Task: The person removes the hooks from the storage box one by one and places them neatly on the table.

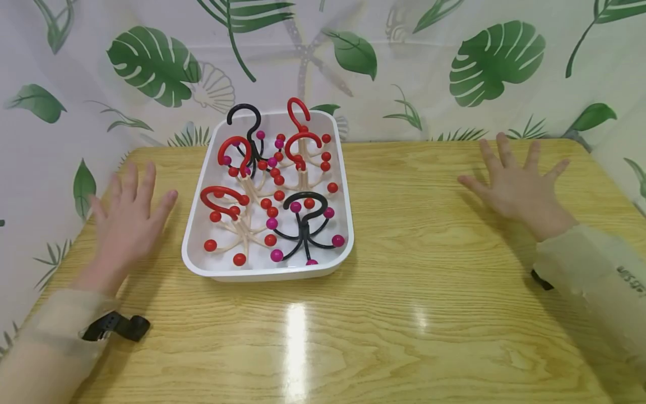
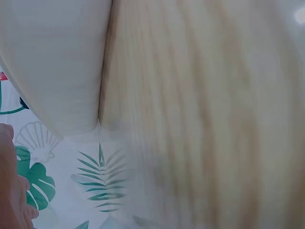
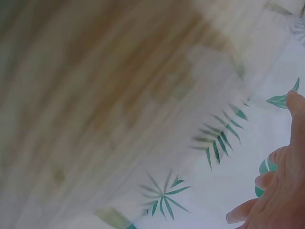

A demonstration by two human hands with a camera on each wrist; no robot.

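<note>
Near the far edge of the pale wood-grain worktop (image 1: pixel 429 314), left of centre: a white rectangular plastic tray with rounded corners (image 1: pixel 262 274), loaded with four red-hooked, beige-armed hangers with red ball tips (image 1: pixel 242 227) and two black hook-topped hangers with magenta ball tips (image 1: pixel 304 225).
Beside the tray, toward the worktop's left edge, left hand (image 1: pixel 128 227), fingers released and spread; near the far right corner, right hand (image 1: pixel 522 188), fingers splayed too, grasping nothing, well apart from the tray. Hard to tell whether resting or hovering. Probably best to handle hangers singly, by the hook, rising straight up to avoid snagging neighbouring arms, while steadying the rim.
</note>
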